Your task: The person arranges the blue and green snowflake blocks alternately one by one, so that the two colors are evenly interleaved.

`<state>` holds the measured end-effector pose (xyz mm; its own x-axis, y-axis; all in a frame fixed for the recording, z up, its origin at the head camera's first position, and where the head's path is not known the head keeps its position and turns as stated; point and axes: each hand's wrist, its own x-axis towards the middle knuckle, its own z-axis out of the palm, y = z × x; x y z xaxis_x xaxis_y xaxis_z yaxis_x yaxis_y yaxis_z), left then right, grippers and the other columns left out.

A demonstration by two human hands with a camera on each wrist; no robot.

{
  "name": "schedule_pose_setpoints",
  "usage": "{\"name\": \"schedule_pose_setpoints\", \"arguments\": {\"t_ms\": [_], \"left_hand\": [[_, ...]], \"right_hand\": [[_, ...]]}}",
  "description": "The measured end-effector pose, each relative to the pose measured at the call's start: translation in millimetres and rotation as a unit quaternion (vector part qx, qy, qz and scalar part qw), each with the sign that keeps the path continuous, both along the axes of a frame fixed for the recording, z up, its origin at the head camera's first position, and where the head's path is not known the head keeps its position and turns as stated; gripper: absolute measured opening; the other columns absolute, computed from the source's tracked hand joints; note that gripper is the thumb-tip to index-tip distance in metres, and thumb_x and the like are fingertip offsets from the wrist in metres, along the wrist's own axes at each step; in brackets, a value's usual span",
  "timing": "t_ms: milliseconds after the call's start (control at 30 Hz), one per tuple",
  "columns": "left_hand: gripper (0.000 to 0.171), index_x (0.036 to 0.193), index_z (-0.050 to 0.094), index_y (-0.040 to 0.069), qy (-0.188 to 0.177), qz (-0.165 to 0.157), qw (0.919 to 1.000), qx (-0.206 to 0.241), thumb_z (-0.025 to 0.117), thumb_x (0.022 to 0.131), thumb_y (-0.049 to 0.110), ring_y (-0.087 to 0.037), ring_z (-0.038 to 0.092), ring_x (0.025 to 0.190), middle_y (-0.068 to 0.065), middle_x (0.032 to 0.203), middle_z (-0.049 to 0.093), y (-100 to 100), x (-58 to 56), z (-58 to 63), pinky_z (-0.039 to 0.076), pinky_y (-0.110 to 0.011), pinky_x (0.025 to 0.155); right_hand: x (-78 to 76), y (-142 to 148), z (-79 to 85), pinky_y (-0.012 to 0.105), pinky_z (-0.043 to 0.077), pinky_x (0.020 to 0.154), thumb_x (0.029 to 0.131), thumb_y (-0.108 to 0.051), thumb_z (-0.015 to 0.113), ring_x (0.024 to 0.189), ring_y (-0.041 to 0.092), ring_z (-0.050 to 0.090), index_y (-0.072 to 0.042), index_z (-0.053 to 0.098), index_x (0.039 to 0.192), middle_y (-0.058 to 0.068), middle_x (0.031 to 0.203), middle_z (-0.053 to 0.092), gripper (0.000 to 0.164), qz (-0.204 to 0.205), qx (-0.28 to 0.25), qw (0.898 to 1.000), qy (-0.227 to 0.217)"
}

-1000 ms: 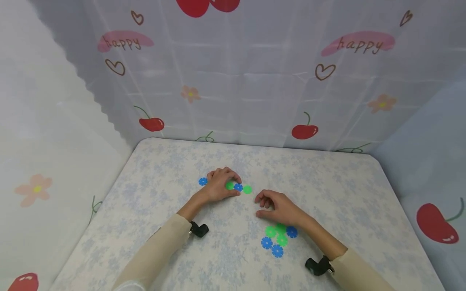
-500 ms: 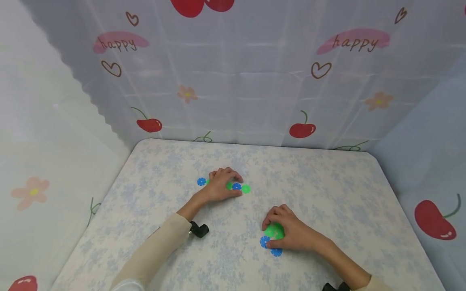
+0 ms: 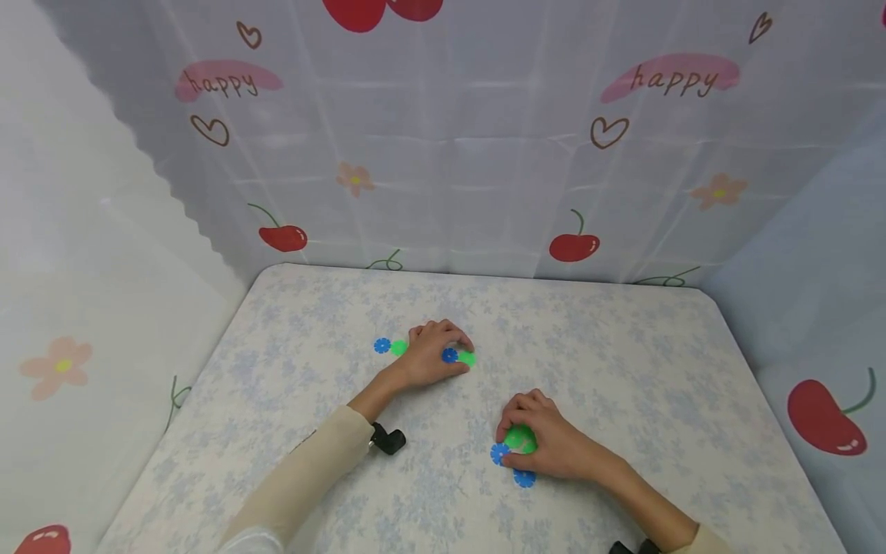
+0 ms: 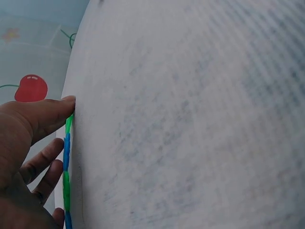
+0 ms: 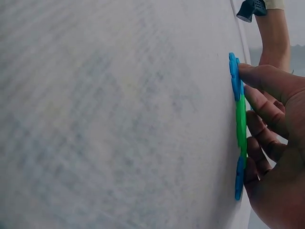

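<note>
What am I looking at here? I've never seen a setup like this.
No machine here, only a person working bare-handed. The wide view looks down from the person's head; the two close-ups come from the left and right wrists. On a pale patterned table lie flat blue and green discs. The left hand has its grip around the right end of a row of discs, the right hand around a cluster closer to the person. Whether any disc is lifted, I can't tell.
</note>
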<state>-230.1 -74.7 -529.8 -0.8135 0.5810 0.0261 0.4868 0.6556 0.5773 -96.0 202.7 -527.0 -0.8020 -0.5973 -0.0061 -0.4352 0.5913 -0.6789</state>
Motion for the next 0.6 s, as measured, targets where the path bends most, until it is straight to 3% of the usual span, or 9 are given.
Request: {"name": "schedule_pose_setpoints", "arguments": {"t_ms": [367,600], "left_hand": [[0.026,0.122,0.073,0.03,-0.005,0.001,1.0,0.008,0.08,0.098,0.038,-0.029,0.052,0.128,0.0,0.139,0.061,-1.9,-0.5,-2.7,0.024,-0.066,0.115],[0.027,0.122,0.073,0.029,-0.009,0.001,0.9998,0.017,0.081,0.098,0.037,-0.03,0.052,0.126,0.0,0.14,0.06,-2.8,-0.5,-2.7,0.024,-0.066,0.116]], "right_hand": [[-0.6,-4.6,6.6,0.04,0.032,0.097,0.092,-0.041,0.087,0.107,0.007,0.043,-0.038,0.069,0.101,-0.02,0.111,0.062,0.02,0.006,0.005,0.999,-0.035],[-7.9,-6.0,11.0,0.037,0.035,0.095,0.099,-0.036,0.08,0.103,0.009,0.053,-0.031,0.069,0.1,-0.016,0.1,0.066,0.012,0.001,-0.012,0.998,-0.064]]}}
